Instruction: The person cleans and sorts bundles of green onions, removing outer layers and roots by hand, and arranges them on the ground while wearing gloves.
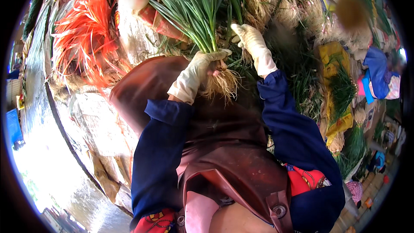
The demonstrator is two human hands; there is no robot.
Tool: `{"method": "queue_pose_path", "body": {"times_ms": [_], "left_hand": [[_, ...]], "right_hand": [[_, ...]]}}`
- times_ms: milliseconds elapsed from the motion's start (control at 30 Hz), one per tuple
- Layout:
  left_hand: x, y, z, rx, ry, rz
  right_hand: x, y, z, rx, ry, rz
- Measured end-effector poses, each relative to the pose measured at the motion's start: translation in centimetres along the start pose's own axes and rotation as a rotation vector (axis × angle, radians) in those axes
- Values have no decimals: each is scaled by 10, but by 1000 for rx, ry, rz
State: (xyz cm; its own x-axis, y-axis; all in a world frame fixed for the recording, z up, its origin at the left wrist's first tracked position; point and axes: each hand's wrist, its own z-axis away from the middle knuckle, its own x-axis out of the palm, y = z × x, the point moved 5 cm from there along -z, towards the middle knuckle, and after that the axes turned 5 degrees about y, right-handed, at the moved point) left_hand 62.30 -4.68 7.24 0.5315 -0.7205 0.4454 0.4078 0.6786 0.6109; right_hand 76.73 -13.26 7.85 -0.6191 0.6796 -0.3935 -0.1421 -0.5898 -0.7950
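At 12 o'clock, my gloved left hand (194,74) is closed around a bunch of green onions (206,19), low on the stems, seemingly so the leaves can fan upward while the roots (222,85) hang free. The leaves are long, smooth and tubular; the roots, pale, wiry and tangled. At 1 o'clock, just right of the bunch, my gloved right hand (253,45) has half-curled fingers; I cannot tell whether they grip anything. A smooth brown apron (224,131) covers my lap toward 6, probably against dirt. Glossy orange-red strips (88,34) spill at 10, perhaps kept within reach; a crinkled yellow sack (326,55) lies between 2 and 3.
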Motion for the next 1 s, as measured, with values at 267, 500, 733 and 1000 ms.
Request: {"method": "queue_pose_path", "body": {"times_ms": [267, 500, 733, 1000], "left_hand": [[-2, -2, -1, 4, -12, 80], [0, 0, 13, -37, -157, 179], [8, 5, 11, 3, -258, 360], [-13, -1, -1, 54, -329, 526]], "right_hand": [[9, -14, 0, -338, 208, 570], [3, 23, -2, 9, -155, -397], [56, -5, 0, -46, -957, -1443], [40, 106, -25, 1653, 95, -3318]]}}
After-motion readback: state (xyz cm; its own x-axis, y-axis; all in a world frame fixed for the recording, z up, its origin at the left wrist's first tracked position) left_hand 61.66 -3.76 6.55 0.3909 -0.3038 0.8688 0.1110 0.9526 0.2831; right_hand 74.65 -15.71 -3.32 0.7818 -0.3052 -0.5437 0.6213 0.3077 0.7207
